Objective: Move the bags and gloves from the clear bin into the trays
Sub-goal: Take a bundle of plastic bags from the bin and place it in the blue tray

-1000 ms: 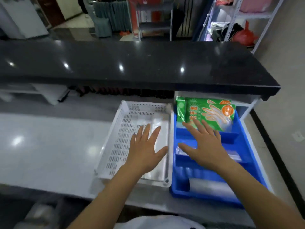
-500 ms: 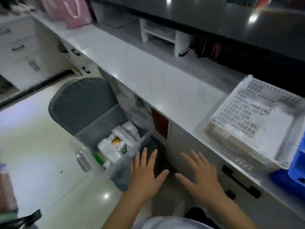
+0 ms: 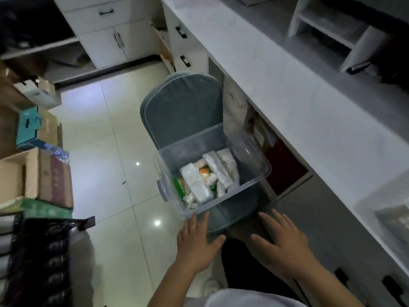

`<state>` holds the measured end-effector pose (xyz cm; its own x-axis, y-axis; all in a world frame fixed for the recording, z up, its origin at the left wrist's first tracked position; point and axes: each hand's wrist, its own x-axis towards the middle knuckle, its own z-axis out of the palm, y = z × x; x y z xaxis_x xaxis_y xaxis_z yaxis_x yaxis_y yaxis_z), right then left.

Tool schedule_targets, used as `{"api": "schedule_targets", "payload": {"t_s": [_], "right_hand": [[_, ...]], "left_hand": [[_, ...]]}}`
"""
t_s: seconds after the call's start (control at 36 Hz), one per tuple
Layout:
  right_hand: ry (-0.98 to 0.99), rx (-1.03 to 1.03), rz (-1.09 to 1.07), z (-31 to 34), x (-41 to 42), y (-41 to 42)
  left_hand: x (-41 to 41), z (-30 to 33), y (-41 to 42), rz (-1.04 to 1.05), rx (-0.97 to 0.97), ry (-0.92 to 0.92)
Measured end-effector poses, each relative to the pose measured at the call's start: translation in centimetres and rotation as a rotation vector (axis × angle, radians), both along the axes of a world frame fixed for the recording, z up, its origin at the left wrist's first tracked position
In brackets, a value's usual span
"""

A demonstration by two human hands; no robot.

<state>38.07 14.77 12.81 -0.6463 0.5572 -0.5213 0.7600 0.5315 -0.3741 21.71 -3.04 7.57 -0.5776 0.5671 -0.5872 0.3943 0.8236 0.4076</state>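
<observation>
Where the grey cushioned chair (image 3: 181,111) stands against the white counter (image 3: 298,96), the clear bin (image 3: 254,171) sits on its seat at 12 o'clock from both hands, packed with white plastic packets (image 3: 194,180) and a green pack (image 3: 178,185). The left hand (image 3: 197,242) and right hand (image 3: 285,244) hover spread flat, empty. A white tray (image 3: 363,207) shows at 3 o'clock; cardboard boxes (image 3: 33,173) line glossy floor tiles (image 3: 106,151) at 9.
</observation>
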Motion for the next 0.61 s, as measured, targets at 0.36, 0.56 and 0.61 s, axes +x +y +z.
{"api": "schedule_targets", "payload": {"t_s": [0.36,0.56,0.61], "right_hand": [[-0.022,-0.063,0.183,-6.2,-15.9,10.5],[-0.192,-0.016,0.233,-13.1,-17.5,14.2],[-0.235,-0.023,0.26,-15.0,-16.7,13.8]], "left_hand": [[-10.9,-3.2,4.4,0.087,-0.24,-0.063],[-14.0,-6.5,8.6,0.146,-0.216,-0.184],[-14.5,-7.6,9.4,0.134,-0.212,-0.232]]}}
